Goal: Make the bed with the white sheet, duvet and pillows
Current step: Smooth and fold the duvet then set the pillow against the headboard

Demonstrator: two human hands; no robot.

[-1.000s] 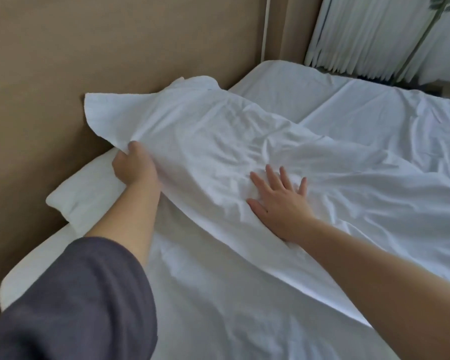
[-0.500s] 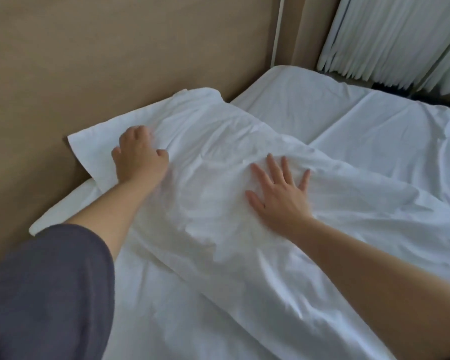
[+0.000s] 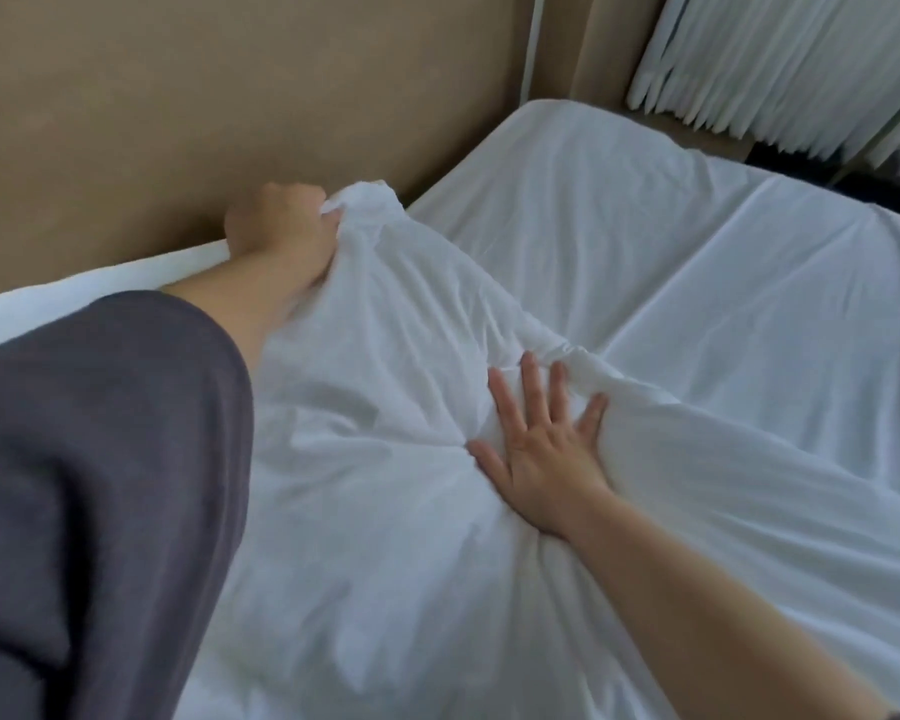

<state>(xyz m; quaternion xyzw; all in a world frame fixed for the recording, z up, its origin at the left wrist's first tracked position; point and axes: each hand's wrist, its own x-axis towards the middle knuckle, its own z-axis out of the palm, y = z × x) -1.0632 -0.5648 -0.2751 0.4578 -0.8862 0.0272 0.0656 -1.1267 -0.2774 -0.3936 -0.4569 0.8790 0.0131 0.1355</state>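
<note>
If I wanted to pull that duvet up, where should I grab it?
Probably its top corner by the headboard, coming from the left, as the left hand does: the cloth bunches there into a handful. The middle lies flat under the open right hand.

This is a bedroom. A wide bed under a smooth white fitted sheet fills most of the view, with a crumpled white duvet heaped at its head against a plain tan wall panel. White pleated curtains hang in the far corner beyond the bed.
</note>
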